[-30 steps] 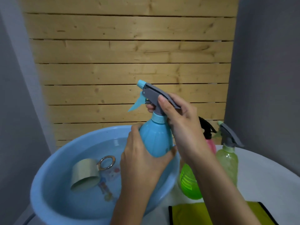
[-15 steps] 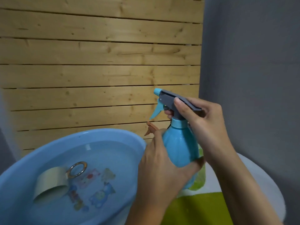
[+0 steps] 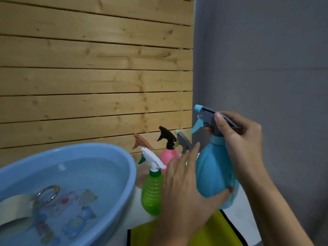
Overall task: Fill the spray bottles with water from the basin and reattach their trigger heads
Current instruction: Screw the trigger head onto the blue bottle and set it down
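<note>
**Seating the trigger head on the blue bottle**

The right hand [image 3: 237,139] is curled over the grey trigger head [image 3: 206,115]. The forefinger lies along its top, and the other fingers wrap the back and neck where the head meets the collar. The left hand [image 3: 188,189] cups the blue bottle [image 3: 213,171] from the side, thumb pressed across the lower belly and fingers reaching up the far flank. Both hands are closed on the one bottle, which stands upright between them.

The head looks already on, so the step in hand is probably the last tightening. To do it well, the left hand should hold the body from turning while the right turns at the collar rather than levering on the nozzle. The bottle should stay vertical so no water spills, and the turning should stop once the thread is snug — plastic threads cross easily.

The bottle sits directly under the right hand and just right of the left palm. Its base is above the yellow cloth [image 3: 220,228] and the white table [image 3: 248,206]; whether it touches either cannot be told.

Just left stand a green bottle [image 3: 152,192] and behind it a pink bottle [image 3: 168,154], both with heads fitted. Further left is the basin [image 3: 124,157], holding water with a cup [image 3: 14,210] lying in it.
</note>
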Demonstrator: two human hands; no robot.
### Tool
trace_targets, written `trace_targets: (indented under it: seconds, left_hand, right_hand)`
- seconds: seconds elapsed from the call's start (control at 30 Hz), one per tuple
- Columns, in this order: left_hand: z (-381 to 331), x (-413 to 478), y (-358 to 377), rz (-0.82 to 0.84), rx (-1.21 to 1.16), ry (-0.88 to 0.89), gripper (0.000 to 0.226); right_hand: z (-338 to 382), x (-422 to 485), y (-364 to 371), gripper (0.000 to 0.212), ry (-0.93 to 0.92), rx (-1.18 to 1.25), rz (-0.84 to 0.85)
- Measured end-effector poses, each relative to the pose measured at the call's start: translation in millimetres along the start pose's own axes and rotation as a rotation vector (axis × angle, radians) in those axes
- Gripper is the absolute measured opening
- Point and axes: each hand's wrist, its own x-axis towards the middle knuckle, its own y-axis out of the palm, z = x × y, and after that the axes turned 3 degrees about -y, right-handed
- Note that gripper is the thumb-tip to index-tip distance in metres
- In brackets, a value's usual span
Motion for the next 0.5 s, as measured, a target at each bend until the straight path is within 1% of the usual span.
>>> trace_targets:
  seconds: [0.17, 0.3, 0.4, 0.5]
  left_hand:
    - [8, 2, 9, 0.003, 0.03, 0.04, 0.089]
    - [9, 4, 10, -0.014, 0.089, 0.044, 0.077]
    - [8, 7, 13, -0.027, 0.141, 0.045, 0.073]
    - [12, 8, 21, -0.039, 0.133, 0.042, 0.071]
  right_hand:
    - [-25, 2, -10, 0.012, 0.028, -0.197, -0.071]
    - [-47, 0, -12, 0.014, 0.071, -0.253, -0.098]
    - [-63, -3, -10, 0.013, 0.087, -0.305, -0.102]
    - [-81, -4, -8, 0.018, 0.105, -0.319, -0.116]
